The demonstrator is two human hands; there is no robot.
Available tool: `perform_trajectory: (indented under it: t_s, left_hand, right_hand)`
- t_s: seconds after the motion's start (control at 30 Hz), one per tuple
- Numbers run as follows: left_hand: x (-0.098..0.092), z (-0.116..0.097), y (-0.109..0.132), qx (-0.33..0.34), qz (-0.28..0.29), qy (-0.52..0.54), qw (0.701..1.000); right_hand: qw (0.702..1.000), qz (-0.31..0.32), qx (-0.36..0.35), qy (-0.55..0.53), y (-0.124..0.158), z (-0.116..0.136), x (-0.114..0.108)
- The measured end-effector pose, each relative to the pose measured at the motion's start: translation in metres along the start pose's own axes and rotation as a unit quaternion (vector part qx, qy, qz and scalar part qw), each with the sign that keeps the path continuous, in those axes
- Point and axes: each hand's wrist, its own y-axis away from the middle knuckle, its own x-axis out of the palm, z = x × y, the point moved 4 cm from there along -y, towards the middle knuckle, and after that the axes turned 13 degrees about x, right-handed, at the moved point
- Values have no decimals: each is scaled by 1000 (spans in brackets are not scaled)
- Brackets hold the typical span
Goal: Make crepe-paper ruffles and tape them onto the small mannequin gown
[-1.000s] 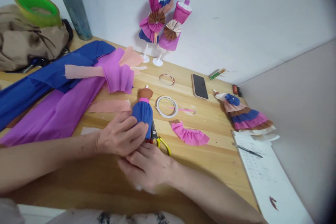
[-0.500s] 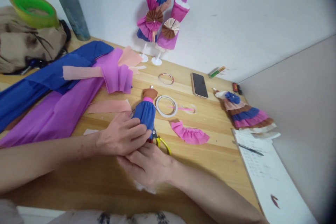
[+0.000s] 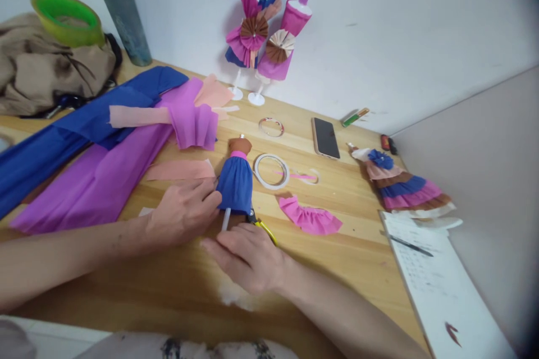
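A small dress form lies in front of me, with a brown top, a pink waistband and a gathered blue crepe-paper skirt. Its white stem sticks out below the hem. My left hand has its fingers bent and closed at the skirt's left edge; the fingertips are partly hidden. Around the lower end of the stem, my right hand is closed, covering the base. Yellow-handled scissors lie partly behind the right hand. A pink ruffled strip rests to the right.
Blue crepe paper and purple crepe paper spread over the left. A tape roll, a phone and a notebook lie rightward. Two dressed forms stand at the wall; another tiered dress lies right.
My hands have moved apart. The left hand has drawn back leftward off the skirt's lower part, so the hem and white stem now show. The view has shifted slightly.
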Motion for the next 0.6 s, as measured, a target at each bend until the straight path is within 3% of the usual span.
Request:
perform_trajectory:
  t_s: [0.1,0.27,0.37,0.5,0.6]
  left_hand:
    - [-18,0,-7,24,-58,-39,997]
    - [-45,33,-10,-89,-111,16,990]
    - [-39,50,0,-175,-12,47,983]
    - [-21,36,13,-111,156,115,975]
    - [-20,21,19,-102,214,146,960]
  right_hand:
    - [999,-42,29,-14,1,-8,-7]
    - [991,-89,101,-21,-1,-21,-21]
    - [984,-104,142,-36,-5,-26,-27]
    - [969,-101,206,-88,-7,-32,-25]
    - [967,-80,217,-111,-6,-32,-16]
